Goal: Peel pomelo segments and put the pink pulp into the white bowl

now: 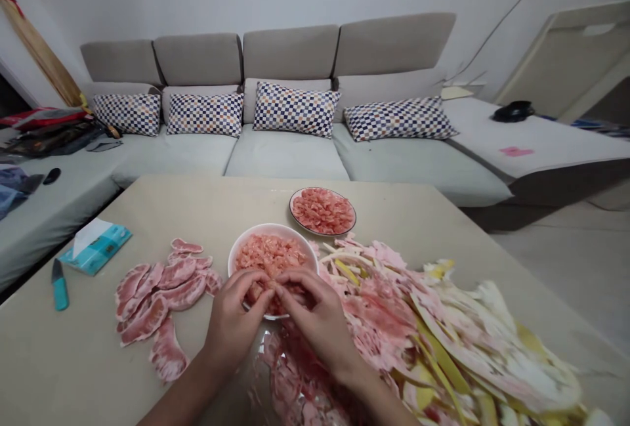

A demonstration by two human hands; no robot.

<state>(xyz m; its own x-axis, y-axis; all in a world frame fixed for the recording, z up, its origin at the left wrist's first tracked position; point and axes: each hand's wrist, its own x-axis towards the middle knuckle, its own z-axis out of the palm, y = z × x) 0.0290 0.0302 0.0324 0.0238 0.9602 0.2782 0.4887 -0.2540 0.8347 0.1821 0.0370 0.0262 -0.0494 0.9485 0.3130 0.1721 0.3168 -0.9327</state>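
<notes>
My left hand (237, 311) and my right hand (315, 308) meet over the near side of a white bowl (236, 239). Thumbs and forefingers of both are pinched together on a small piece of pomelo flesh (270, 285), partly hidden by the fingers. Loose pink pomelo pulp (270, 252) fills much of the bowl. To the left of my left hand lie several pomelo segments (180, 275) with pale skins. A big heap of pomelo peel (457, 321) and torn pink membranes (378, 308) spreads beside my right arm.
Behind the bowl stands a dark-rimmed plate (291, 211) of pomelo pulp. A knife (60, 286) with a teal handle lies at the left, near a blue tissue pack (101, 249). Beyond the table (216, 199) is a grey sofa (285, 153) with checked cushions.
</notes>
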